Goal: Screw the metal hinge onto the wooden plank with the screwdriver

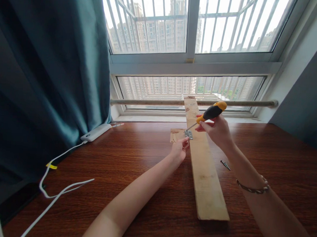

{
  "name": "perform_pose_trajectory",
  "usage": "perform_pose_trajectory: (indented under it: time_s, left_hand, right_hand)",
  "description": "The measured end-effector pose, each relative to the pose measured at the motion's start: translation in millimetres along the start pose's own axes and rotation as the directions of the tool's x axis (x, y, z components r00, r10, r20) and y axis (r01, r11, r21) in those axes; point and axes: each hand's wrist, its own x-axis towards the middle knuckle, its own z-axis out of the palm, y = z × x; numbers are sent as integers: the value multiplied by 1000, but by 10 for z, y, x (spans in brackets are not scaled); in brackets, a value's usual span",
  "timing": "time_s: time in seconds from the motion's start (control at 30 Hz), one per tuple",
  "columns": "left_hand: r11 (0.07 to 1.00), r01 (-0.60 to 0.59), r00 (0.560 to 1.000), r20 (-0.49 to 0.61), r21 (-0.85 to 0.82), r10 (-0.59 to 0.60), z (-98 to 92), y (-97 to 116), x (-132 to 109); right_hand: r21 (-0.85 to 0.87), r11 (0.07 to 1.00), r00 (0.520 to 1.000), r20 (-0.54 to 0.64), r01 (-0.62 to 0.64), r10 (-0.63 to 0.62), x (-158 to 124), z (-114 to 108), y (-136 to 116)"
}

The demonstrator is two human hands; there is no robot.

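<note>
A long wooden board (206, 173) lies lengthwise on the table, with a short wood piece (174, 135) against its left side. Across the joint sits a metal hinge (189, 135). My right hand (214, 128) is closed around the lower handle of a yellow-and-black screwdriver (213, 112), tilted so that its tip meets the left part of the hinge. At the hinge's near edge, my left hand (180, 148) has its thumb and fingers pinched together; what is between them is too small to make out.
Two or so loose screws (225, 165) lie right of the board. A white power strip (96, 132) with a white cable (62, 191) occupies the left side, beside a blue curtain (51, 72). Behind the table runs a horizontal rail (154, 102) before the window.
</note>
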Motion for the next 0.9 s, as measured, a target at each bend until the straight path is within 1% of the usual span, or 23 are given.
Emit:
perform_pose_trajectory:
  time_s: [0.03, 0.1, 0.17, 0.23, 0.3, 0.33, 0.4, 0.47, 0.53, 0.6, 0.67, 0.73, 0.8, 0.9]
  left_hand:
    - [1000, 0, 1000, 1, 0, 0, 1, 1, -3]
    - [1000, 0, 1000, 2, 2, 0, 3, 2, -7]
    - [1000, -6, 1000, 7, 0, 6, 2, 0, -6]
    - [1000, -16, 1000, 10, -7, 16, 1, -1, -5]
    - [1000, -22, 1000, 4, -14, 22, 2, 2, -5]
    - [1000, -23, 1000, 1, -16, 23, 4, 4, -6]
    - [1000, -19, 1000, -5, -17, 19, 10, 9, -11]
    - [1000, -14, 1000, -8, -13, 14, 18, 12, -17]
    - [1000, -14, 1000, -9, -8, 14, 24, 12, -18]
    - [1000, -19, 1000, -2, -1, 19, 23, 7, -15]
    - [1000, -26, 1000, 11, 4, 26, 17, 2, -8]
    - [999, -31, 999, 20, 13, 31, 9, 1, -5]
    - [999, -31, 999, 26, 24, 30, 5, 5, -8]
    - [998, -47, 999, 18, 38, 47, 8, 17, -19]
  right_hand:
    - [-23, 1000, 1000, -2, 4, -4, 3, -5, -3]
    - [-139, 990, 997, -65, 25, -34, -1, 7, 14]
    - [-266, 963, 987, -137, 43, -82, -17, 42, 59]
    - [-348, 935, 976, -167, 73, -138, -42, 92, 121]
    - [-369, 922, 964, -180, 120, -198, -71, 144, 183]
    - [-351, 926, 957, -191, 142, -219, -83, 168, 210]
    - [-267, 951, 951, -221, 155, -217, -98, 201, 252]
    - [-173, 976, 954, -244, 135, -175, -91, 205, 271]
    - [-69, 994, 969, -225, 84, -98, -62, 174, 266]
    - [55, 998, 987, -158, 6, 3, -19, 114, 239]
    - [164, 982, 992, -64, -93, 105, 22, 42, 199]
    - [207, 961, 983, 21, -183, 183, 49, -23, 154]
    - [203, 948, 969, 71, -244, 235, 57, -65, 113]
    - [192, 946, 965, 73, -263, 254, 45, -76, 78]
